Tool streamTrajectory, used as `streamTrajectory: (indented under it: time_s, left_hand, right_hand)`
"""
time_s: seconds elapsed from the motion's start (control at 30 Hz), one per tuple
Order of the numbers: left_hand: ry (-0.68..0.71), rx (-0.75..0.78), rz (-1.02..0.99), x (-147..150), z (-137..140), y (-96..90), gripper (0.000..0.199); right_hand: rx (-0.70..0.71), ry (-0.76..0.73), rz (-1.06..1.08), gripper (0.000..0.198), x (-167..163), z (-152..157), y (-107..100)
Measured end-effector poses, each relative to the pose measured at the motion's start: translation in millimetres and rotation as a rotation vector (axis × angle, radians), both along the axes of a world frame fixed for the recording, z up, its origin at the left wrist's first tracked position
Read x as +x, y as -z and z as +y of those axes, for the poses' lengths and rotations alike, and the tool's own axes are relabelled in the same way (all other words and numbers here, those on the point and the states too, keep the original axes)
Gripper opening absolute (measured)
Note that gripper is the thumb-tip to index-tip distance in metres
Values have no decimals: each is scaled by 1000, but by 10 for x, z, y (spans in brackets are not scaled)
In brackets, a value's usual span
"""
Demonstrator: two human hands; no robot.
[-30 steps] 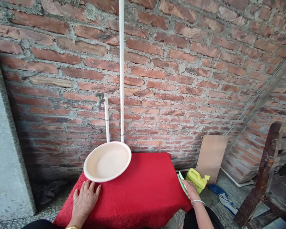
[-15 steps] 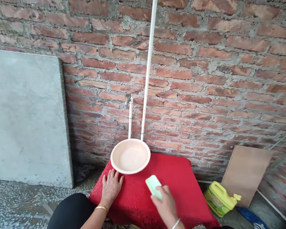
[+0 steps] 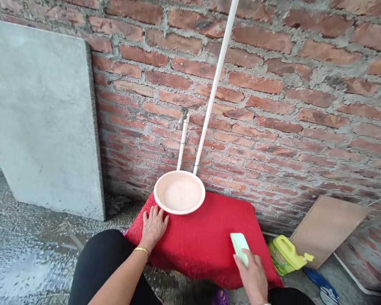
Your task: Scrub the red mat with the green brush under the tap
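A red cloth (image 3: 206,224) is spread over a low surface in front of me. My left hand (image 3: 154,226) lies flat on its left part, fingers spread, just below a pale pink basin (image 3: 180,195). On the right part of the cloth, my right hand (image 3: 252,271) grips a pale green scrubbing brush (image 3: 240,245), flat back upward and a small hole near its far end; any bristles are hidden underneath. The basin stands at the cloth's back left edge and has no visible contents apart from a small speck.
A tap (image 3: 183,116) on a white pipe rises behind the basin, against the brick wall (image 3: 273,106). At left leans a grey slab (image 3: 44,114). To the right are a yellow detergent jug (image 3: 285,254), a brown board (image 3: 330,224) and a blue slipper (image 3: 320,281). The floor is wet at left.
My right hand has moved the brush to the right across the cloth. My left hand stays below the basin. The view has tilted and shifted downward.
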State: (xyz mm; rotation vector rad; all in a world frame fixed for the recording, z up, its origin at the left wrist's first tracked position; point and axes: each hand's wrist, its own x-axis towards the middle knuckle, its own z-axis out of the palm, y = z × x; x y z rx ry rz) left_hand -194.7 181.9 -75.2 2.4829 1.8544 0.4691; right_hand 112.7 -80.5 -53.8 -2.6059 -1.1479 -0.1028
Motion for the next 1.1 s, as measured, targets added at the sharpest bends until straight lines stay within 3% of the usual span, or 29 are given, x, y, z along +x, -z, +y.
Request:
streamTrajectory:
  time_s: [0.07,0.17,0.27,0.37,0.47,0.7,0.8,0.93,1.1]
  left_hand:
    - [0,-12,-2,-4,-3,-21,47]
    - [2,-12,12,-18,1,-19,46]
    - [9,-3,27,-34,16,9,46]
    - [12,4,34,-43,33,37,45]
    - [13,30,49,-39,33,51,45]
    - [4,22,68,-18,30,77,46]
    - [4,17,61,-18,45,93,45]
    - [-4,11,70,-24,59,104,46]
    - [-9,-12,75,-31,61,101,45]
  right_hand:
    - [64,-10,31,42,-9,-54,10]
    - [123,-191,111,32,-496,116,6]
    - [65,-365,155,27,-1130,384,-29]
    - [-3,-428,152,35,-1368,482,-63]
    - [-26,-316,120,33,-1052,283,-72]
    - [-140,122,-54,38,396,-648,-133]
    - [-121,180,-122,40,500,-650,-193]
    - [46,-65,46,28,-149,-70,-188]
    - [62,-397,142,31,-1145,691,-84]
